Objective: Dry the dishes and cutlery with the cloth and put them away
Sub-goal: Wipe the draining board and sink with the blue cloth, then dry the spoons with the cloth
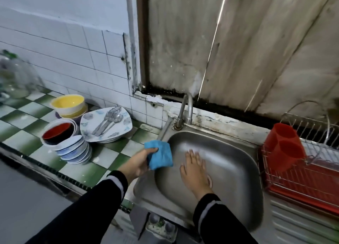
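Observation:
My left hand (140,161) grips a folded blue cloth (160,155) at the left rim of the steel sink (238,170). My right hand (194,166) hovers flat over the sink basin, fingers straight, holding nothing. On the green-and-white checked counter to the left stands a pile of white square plates (121,132) with forks and spoons (108,121) lying on top. In front of it is a stack of small bowls and saucers (73,148) topped by a red-and-black bowl (58,133). A yellow bowl (67,102) sits on more dishes behind.
A curved tap (187,110) rises at the back of the sink. Right of the sink, a wire dish rack (300,172) on a red tray holds a red cutlery holder (284,146). Clear glass jars (14,77) stand at far left. Tiled wall behind.

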### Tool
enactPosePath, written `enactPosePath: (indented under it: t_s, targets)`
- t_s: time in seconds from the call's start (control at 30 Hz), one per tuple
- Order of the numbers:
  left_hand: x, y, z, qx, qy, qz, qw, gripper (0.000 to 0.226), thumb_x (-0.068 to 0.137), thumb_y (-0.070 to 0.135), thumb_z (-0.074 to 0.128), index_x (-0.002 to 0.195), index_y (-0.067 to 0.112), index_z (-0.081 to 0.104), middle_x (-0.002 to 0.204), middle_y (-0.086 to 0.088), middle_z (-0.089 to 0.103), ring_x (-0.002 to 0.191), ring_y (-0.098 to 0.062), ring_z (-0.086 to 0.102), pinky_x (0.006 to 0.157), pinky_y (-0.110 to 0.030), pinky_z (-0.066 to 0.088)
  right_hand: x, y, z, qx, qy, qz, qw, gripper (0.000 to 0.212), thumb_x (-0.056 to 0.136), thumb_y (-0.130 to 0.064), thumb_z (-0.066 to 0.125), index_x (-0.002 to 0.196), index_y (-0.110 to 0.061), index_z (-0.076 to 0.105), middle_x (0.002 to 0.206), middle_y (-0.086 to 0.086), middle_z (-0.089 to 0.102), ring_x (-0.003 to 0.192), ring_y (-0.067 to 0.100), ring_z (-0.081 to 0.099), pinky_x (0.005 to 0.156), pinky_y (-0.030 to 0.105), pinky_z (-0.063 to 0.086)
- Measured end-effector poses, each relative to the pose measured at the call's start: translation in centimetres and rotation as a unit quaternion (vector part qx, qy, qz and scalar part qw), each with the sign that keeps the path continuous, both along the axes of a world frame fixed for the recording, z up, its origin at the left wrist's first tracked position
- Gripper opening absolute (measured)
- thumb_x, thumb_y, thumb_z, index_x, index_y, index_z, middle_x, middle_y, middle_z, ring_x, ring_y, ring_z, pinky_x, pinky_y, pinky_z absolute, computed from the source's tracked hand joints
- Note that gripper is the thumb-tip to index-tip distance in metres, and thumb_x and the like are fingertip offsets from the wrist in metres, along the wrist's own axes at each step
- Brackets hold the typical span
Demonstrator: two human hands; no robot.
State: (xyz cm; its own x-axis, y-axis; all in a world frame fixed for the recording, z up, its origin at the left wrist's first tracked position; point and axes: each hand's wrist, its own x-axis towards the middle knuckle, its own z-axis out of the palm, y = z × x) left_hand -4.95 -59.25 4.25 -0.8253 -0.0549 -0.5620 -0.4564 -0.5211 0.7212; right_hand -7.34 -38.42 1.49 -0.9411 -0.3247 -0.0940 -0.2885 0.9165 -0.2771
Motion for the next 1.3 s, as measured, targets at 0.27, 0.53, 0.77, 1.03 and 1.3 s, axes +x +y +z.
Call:
enactPosePath:
  t_s: [0.27,0.53,0.77,1.03,1.3]
  targets:
    - [0.3,-4.9,0.4,-0.151,0.074,0.062,0.984,0.011,0.098,0.008,0.056,0.106,0.010,0.062,0.101,-0.014,0.071,0.072,-0.017,0.071,0.064,-0.032,0.059,-1.2,-5.6,0.0,-0.006,0.036,0.030,0.999,0.090,0.080,-0.052,-0.002,0.153,-0.013,0.035,0.158,0.008,0.035,0.146,0.027,0.029,0.120,0.045,0.018]
    - [0.7,-13.7,-0.2,-0.205,0.074,0.136,0.966,0.024,0.098,0.012,0.057,0.121,0.008,0.055,0.112,-0.015,0.064,0.097,-0.030,0.063,0.087,-0.043,0.052,-1.1,-13.6,0.1,0.007,0.050,0.031,0.998,0.055,0.093,-0.039,0.032,0.140,-0.015,0.048,0.136,0.006,0.054,0.129,0.025,0.046,0.112,0.043,0.030]
    - [2.3,-24.7,-0.7,-0.176,0.076,0.093,0.977,0.015,0.098,0.007,0.056,0.113,0.009,0.057,0.107,-0.015,0.069,0.091,-0.026,0.067,0.079,-0.037,0.059,1.0,-24.1,-0.9,0.001,0.016,-0.016,1.000,0.044,0.098,-0.033,0.042,0.139,-0.017,0.048,0.139,0.005,0.053,0.132,0.023,0.044,0.109,0.036,0.030]
    - [1.8,-34.9,-0.4,-0.202,0.074,0.058,0.975,0.030,0.097,0.012,0.059,0.126,0.004,0.055,0.118,-0.017,0.066,0.095,-0.025,0.066,0.083,-0.037,0.055,1.2,-33.3,-1.0,-0.064,-0.006,-0.050,0.997,0.035,0.096,-0.025,0.047,0.124,-0.008,0.060,0.121,0.011,0.064,0.113,0.029,0.057,0.094,0.035,0.044]
    - [-2.9,-38.8,-1.6,-0.194,0.065,0.054,0.977,0.042,0.096,0.021,0.062,0.134,0.008,0.051,0.124,-0.014,0.064,0.112,-0.031,0.063,0.097,-0.048,0.051,-2.4,-37.6,-2.6,-0.076,0.009,-0.081,0.994,0.022,0.095,-0.026,0.051,0.104,-0.012,0.065,0.102,0.008,0.068,0.094,0.028,0.062,0.074,0.034,0.047]
